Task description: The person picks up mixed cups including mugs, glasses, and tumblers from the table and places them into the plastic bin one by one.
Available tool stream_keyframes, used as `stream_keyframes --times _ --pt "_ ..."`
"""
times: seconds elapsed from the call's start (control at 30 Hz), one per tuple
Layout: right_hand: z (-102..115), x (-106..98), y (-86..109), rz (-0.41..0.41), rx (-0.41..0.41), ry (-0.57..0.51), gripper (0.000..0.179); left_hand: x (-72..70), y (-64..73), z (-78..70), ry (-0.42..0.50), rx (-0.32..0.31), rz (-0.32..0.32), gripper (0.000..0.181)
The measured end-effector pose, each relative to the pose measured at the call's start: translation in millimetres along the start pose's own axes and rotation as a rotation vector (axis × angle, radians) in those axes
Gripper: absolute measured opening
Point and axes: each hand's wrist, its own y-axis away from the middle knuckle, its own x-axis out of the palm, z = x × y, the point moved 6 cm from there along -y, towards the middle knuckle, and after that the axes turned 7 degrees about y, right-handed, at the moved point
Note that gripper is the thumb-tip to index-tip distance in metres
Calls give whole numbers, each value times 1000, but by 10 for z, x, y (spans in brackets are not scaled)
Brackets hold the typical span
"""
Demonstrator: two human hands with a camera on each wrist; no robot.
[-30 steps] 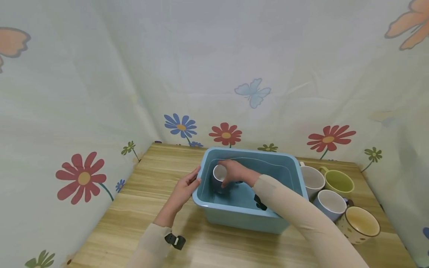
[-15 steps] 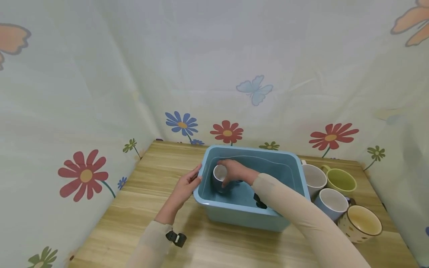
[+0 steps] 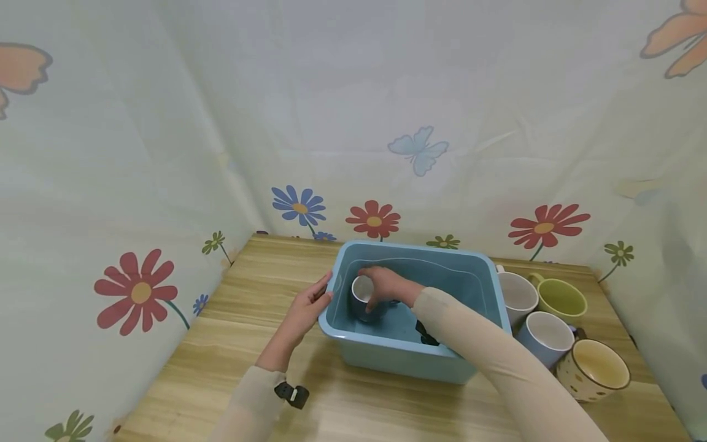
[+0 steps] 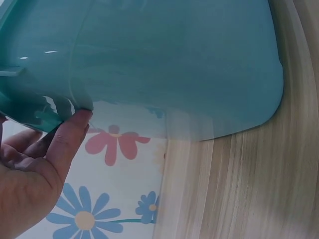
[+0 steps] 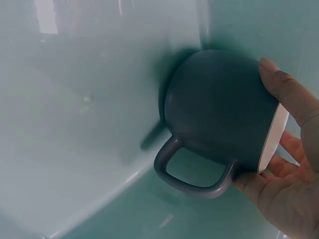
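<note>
A dark blue-grey mug (image 5: 219,107) with a white inside stands in the left end of a light blue plastic basin (image 3: 409,362). My right hand (image 3: 389,287) grips it near the rim, thumb on one side and fingers on the other. In the right wrist view the mug's handle points away from the palm, and its base is against the basin's floor. At the basin's left end, my left hand (image 3: 302,312) holds the lip from outside. The left wrist view shows that thumb (image 4: 75,129) on the outer wall, the other fingers partly hidden.
Several mugs are grouped right of the basin: a white one (image 3: 518,293), a green one (image 3: 563,299), a light blue one (image 3: 547,331) and a spotted cream one (image 3: 593,368). A flower-printed sheet (image 3: 331,123) hangs behind the wooden table (image 3: 221,368).
My right hand and the mug have shifted very slightly toward the basin's near side. The left hand stays on the lip, and the other mugs have not moved.
</note>
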Motion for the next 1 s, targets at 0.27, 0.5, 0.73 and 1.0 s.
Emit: stream_keyframes --times 0.27,0.5,0.73,1.0 --pt "-3 19 -29 15 -11 5 86 6 10 -34 32 8 -6 54" --pt "-18 60 -37 33 -12 9 86 0 22 6 31 -4 -14 54" --pt "-19 83 -61 65 7 33 87 -5 39 11 25 -6 -13 54" --pt "-11 88 -46 110 32 50 88 -11 45 15 33 -9 -6 54"
